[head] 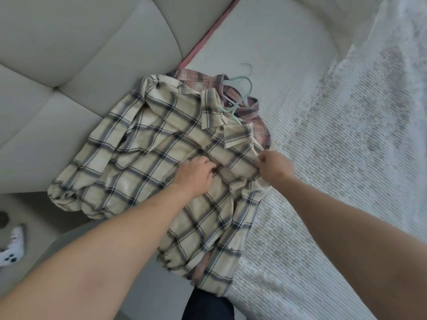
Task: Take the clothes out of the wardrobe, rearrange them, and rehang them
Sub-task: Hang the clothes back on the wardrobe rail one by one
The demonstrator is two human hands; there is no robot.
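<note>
A cream plaid shirt (147,158) with dark checks lies spread on the bed, collar toward the far side. Under it lies a pink plaid shirt (258,116), showing at the collar and at the lower hem. A mint green hanger (242,93) sticks out of the collars. My left hand (196,174) rests on the cream shirt's button placket, fingers curled into the fabric near a button. My right hand (273,167) pinches the shirt's right front edge just below the shoulder.
The bed has a white ribbed cover (323,158). A padded grey headboard (69,65) runs along the left. A sock-clad foot (12,248) shows at the lower left on the floor. My dark trouser leg (208,306) is at the bottom.
</note>
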